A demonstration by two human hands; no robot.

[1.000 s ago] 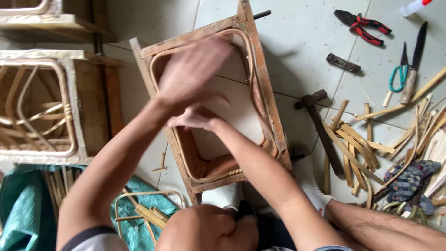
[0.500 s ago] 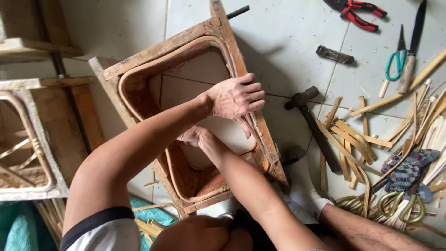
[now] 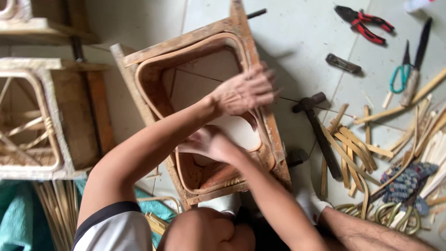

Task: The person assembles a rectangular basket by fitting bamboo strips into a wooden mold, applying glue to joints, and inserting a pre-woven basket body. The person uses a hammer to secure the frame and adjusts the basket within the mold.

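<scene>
Two hands work inside an open wooden frame on the tiled floor.

Head view: the wooden frame (image 3: 195, 44) stands on the floor (image 3: 302, 51) in front of the person's knees, its opening facing up at the camera. Its long axis runs from the near edge by the knees up and slightly left to the far rail. A bent cane strip (image 3: 153, 95) lines its inner edge. The left hand (image 3: 244, 90) lies with fingers spread on the frame's right rail, pressing rather than gripping. The right hand (image 3: 209, 142) reaches inside the opening; whether it grips anything cannot be told. Right of the frame lie a hammer (image 3: 320, 135), loose cane pieces (image 3: 353, 148), scissors (image 3: 400, 74) and red pliers (image 3: 367, 23). A second frame (image 3: 42, 121) stands to the left.
</scene>
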